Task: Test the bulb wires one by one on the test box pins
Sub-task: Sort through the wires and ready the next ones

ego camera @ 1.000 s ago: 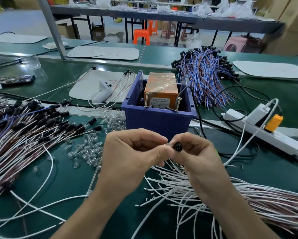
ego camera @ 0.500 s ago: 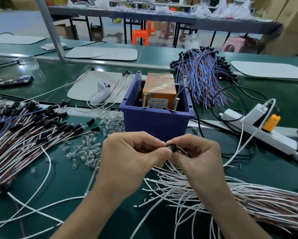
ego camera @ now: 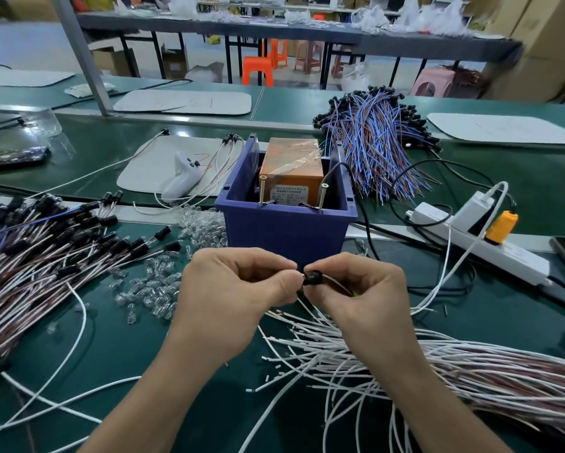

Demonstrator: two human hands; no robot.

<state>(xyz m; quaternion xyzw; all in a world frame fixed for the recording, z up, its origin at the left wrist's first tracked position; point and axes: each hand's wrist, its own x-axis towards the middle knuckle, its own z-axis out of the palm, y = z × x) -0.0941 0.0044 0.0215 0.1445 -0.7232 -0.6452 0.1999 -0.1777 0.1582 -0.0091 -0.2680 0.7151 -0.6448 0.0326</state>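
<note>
Black bulb socket [ego camera: 313, 276]: held in the air between both hands, just in front of the blue bin [ego camera: 284, 230]; its thin leads trail back under the right palm.
Right hand [ego camera: 362, 295]: grip pinched round the socket body, thumb and forefinger.
Left hand [ego camera: 232, 299]: grip clenched, thumb and forefinger tips pressed to the socket's open end; whether a bulb sits between them is hidden.
Step in hand: most likely readying one lead, seating or checking the bulb, with no contact yet made at the pins.
Next move: it calls for lifting the lead's bare ends up and over the bin wall, one end to each pin, held steady enough to see the bulb light.
Pins [ego camera: 261, 191]: two upright screws at the bin's near rim, well apart from each other.
Test box [ego camera: 291, 165]: orange, wrapped in clear tape, standing inside the bin behind the pins.
Writing: the box's white label carries print too small to read; red marks on the white mat [ego camera: 163, 168] look like numerals, not legible. No brand shows.
White wire leads [ego camera: 405, 361]: a loose heap on the green worktop [ego camera: 78, 338] under the right wrist.
Clear bulbs [ego camera: 150, 289]: scattered left of the hands.
Socketed leads [ego camera: 45, 243]: piled at far left.
Power strip [ego camera: 490, 246]: to the right, an orange plug [ego camera: 500, 225] in it.
</note>
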